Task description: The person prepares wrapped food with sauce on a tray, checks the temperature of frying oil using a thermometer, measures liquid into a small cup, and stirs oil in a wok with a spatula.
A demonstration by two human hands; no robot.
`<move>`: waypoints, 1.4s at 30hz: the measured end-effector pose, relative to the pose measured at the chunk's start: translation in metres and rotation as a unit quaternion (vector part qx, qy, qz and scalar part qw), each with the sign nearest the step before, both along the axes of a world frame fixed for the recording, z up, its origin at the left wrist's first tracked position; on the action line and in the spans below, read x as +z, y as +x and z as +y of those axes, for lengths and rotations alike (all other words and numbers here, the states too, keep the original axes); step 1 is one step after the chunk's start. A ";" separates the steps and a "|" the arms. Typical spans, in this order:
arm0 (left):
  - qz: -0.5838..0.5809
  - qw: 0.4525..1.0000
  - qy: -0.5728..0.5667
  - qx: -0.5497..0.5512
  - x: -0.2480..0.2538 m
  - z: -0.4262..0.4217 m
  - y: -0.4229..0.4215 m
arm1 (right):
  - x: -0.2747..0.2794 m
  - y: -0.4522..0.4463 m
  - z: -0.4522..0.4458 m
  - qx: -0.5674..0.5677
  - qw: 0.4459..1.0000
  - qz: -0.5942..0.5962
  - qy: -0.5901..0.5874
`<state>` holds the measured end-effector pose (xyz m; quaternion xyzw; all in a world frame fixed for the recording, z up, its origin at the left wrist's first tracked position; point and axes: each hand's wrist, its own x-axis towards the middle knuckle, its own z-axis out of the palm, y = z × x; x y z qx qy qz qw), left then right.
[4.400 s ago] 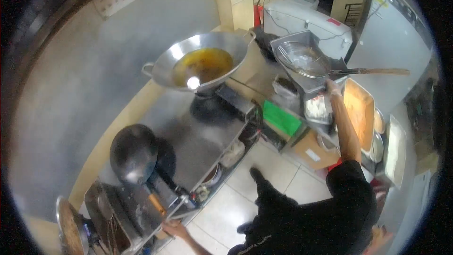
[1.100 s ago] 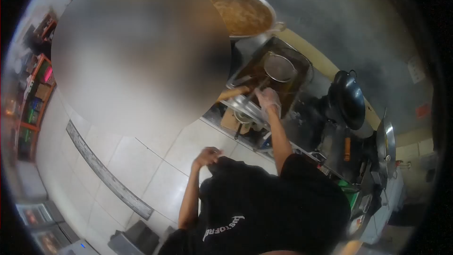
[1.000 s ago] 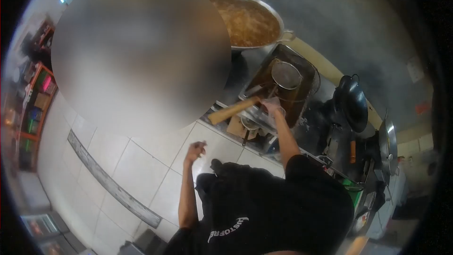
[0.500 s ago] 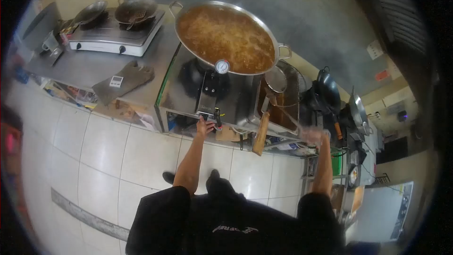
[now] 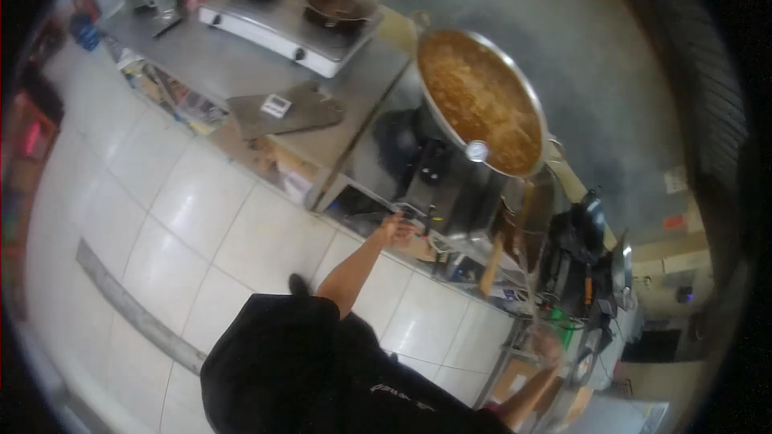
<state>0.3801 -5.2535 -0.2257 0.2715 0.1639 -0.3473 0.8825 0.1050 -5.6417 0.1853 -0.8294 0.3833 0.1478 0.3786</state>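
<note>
My left hand (image 5: 395,230) is at the front of the burner, its fingers closed round a dark burner knob (image 5: 408,212). Above it a large two-handled wok (image 5: 537,103) holds bubbling brown oil (image 5: 476,96), with a round dial thermometer (image 5: 477,151) at its near rim. Smeared by motion, my right hand (image 5: 548,345) hangs low beside the shelf at the right; its fingers cannot be made out. A wooden-handled strainer (image 5: 492,267) lies to the right of the wok, partly hidden by it.
On the left counter (image 5: 181,60) stands a two-burner gas stove (image 5: 269,38) carrying two smaller pans. A timer (image 5: 276,105) rests on a grey oven mitt (image 5: 301,112). Dark pans (image 5: 591,225) are stacked at the right. Tiled floor (image 5: 241,233) lies below.
The view has turned and tilted, so the wok appears further right. My right hand has moved down, away from the strainer's side of the counter. My left hand stays at the knob.
</note>
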 end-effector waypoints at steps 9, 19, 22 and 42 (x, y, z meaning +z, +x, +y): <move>-0.027 0.996 0.066 -0.061 0.009 0.116 -0.053 | -0.094 0.009 0.043 -0.142 0.932 -0.275 0.188; -0.129 0.964 0.214 -0.089 0.091 0.195 -0.086 | -0.264 0.038 0.016 -0.193 0.950 -0.238 0.065; -0.310 0.906 0.289 0.005 0.153 0.175 -0.051 | -0.290 0.030 0.003 -0.192 0.948 -0.250 0.033; -0.689 0.375 0.617 0.058 0.377 -0.030 0.094 | 0.144 0.144 -0.001 0.159 0.751 -0.182 -0.615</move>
